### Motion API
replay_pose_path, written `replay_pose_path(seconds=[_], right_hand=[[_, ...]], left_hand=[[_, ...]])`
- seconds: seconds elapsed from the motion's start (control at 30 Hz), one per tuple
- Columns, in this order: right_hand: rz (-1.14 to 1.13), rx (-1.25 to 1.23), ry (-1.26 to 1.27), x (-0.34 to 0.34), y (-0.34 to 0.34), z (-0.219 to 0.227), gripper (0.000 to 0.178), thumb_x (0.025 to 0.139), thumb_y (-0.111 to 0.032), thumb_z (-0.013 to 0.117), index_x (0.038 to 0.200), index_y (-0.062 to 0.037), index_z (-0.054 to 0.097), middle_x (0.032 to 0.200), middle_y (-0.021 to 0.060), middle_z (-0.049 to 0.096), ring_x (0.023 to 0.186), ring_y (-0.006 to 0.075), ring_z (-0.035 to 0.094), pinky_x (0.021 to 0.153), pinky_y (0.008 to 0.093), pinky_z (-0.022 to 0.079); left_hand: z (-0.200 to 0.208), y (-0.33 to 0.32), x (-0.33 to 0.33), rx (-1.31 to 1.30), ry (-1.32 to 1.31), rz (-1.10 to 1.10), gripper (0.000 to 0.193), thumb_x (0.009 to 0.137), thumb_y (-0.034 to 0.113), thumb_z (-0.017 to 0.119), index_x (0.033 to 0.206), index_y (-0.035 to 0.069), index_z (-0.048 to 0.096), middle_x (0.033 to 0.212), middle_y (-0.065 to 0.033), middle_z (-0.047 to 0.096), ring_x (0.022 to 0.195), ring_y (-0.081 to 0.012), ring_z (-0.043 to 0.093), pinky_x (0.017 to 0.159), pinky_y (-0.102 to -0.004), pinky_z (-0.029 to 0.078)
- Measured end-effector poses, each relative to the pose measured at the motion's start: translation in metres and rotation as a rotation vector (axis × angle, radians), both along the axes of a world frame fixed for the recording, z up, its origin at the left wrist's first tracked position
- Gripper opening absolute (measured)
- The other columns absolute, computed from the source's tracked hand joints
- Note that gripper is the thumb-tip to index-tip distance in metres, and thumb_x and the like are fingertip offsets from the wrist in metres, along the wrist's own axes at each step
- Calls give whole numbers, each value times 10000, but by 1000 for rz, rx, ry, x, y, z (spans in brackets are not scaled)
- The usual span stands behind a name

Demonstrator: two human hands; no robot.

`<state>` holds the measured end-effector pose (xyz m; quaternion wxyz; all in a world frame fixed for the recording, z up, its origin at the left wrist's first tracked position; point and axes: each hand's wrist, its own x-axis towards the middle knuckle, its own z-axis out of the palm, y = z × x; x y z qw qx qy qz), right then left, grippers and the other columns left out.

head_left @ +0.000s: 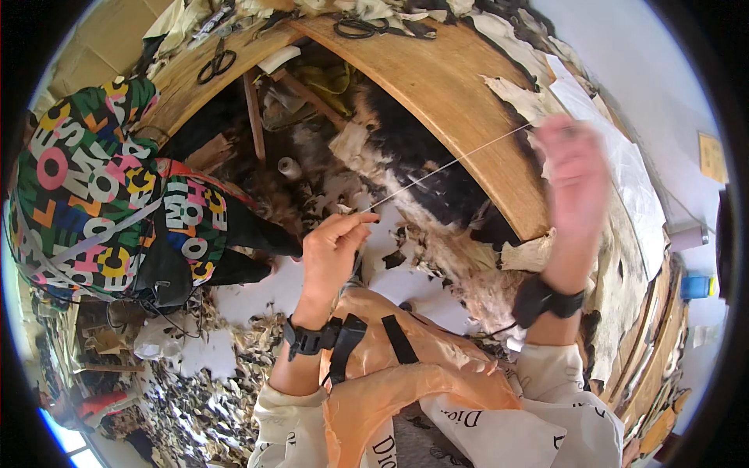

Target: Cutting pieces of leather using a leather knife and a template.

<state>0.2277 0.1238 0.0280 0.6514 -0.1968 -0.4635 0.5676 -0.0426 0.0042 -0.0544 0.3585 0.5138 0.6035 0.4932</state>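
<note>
A thin pale thread point(446, 165) is stretched straight between my two hands, slanting up to the right. My left hand point(334, 253) is closed, pinching the thread's lower end between thumb and forefinger over my lap. Higher and farther right, beside the curved wooden table, my right hand point(573, 160) is raised and smeared by motion. The thread's other end runs into its fingers, which look drawn together; whether they hold a needle too I cannot tell. An orange apron point(421, 382) covers my lap.
A curved wooden table point(452, 101) holds black-handled scissors point(217, 65), fur scraps and a white sheet point(616, 164) at right. Underneath lie dark fur pieces and a thread spool point(289, 168). A co-worker in a letter-patterned garment point(86, 195) sits at left. Fur scraps point(203, 405) litter the floor.
</note>
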Motion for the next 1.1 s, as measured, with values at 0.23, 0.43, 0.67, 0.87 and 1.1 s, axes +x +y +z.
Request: replay_pose_path(seconds=[0.23,0.43,0.67,0.87,1.1], right_hand=[[-1185,231,-1095,56,30,-2,673,782,-241,705,1347,-92,372,1148,150,560,1045,252,547,935,354,405],[-200,714,-1035,-107,-52,-31,197,674,-59,677,861,-115,650,737,45,485,703,237,480,625,344,431],[-138,878,-1241,-111,-56,-35,152,631,-87,692,763,-97,616,733,28,461,712,228,457,647,327,406],[-261,683,-1190,-108,-55,-40,91,684,-104,668,744,-115,599,732,10,494,741,217,482,661,350,357],[151,-285,-256,-75,-28,-27,120,851,-132,609,903,-28,640,904,31,628,797,83,551,705,222,418]], left_hand=[[5,2,-15,-78,-62,-73,165,838,24,575,966,31,678,753,-16,561,695,-83,528,633,-217,414],[19,2,-13,20,226,-164,133,830,61,587,911,35,690,858,-54,589,805,-162,557,718,-269,437],[26,4,-16,-45,70,-332,106,825,68,595,897,14,652,894,-62,602,755,-170,567,704,-279,450],[22,3,-14,-204,-700,-352,164,906,160,558,1019,42,551,830,-30,589,641,-63,471,564,-196,374],[-3,7,0,-276,-571,-500,268,953,304,479,849,70,557,598,47,421,531,-31,350,473,-174,262]])
